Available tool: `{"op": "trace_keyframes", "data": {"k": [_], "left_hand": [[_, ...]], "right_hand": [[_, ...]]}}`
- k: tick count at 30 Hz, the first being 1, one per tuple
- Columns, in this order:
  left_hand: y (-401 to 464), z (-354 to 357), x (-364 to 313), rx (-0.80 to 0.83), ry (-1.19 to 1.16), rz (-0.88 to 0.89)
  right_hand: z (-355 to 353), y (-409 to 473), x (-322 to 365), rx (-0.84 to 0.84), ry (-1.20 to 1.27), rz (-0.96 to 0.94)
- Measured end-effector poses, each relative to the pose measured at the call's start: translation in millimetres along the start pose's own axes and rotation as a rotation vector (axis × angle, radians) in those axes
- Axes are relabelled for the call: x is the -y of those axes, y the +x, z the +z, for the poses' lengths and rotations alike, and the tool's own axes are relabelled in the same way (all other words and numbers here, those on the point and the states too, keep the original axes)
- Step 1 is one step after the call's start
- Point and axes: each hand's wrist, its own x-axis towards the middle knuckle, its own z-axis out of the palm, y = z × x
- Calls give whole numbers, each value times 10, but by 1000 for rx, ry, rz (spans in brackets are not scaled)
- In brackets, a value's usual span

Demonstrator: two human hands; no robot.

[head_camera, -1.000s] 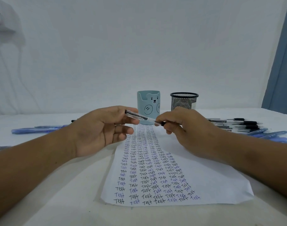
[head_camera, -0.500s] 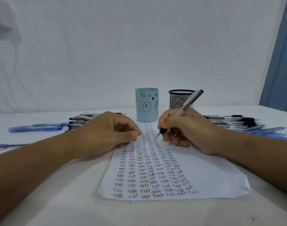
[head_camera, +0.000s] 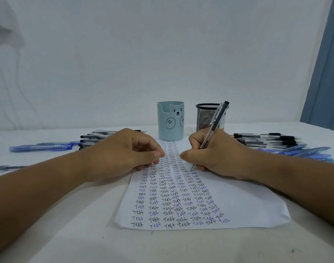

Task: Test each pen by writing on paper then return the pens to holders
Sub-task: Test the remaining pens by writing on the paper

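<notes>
A white cloth-covered surface (head_camera: pixel 48 234) carries a white paper sheet (head_camera: pixel 247 205) filled with "Test" columns. The left hand (head_camera: pixel 122 154), fingers curled, rests on the sheet's edge; the right hand (head_camera: pixel 215 154) grips a clear black-tipped pen (head_camera: pixel 216 123), tip on paper.

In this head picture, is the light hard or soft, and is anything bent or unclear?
Head view: soft, even light, with only faint shadows under the hands; wide-angle bending curves the forearms and table edge; the far rows of writing on the paper are too small to read.
</notes>
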Motion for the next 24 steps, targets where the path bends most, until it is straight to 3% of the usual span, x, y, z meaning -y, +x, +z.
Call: {"op": "trace_keyframes", "data": {"k": [24], "left_hand": [[-15,10,-43,-3,26,-31]], "right_hand": [[-9,26,-27,-14,-63,-46]]}}
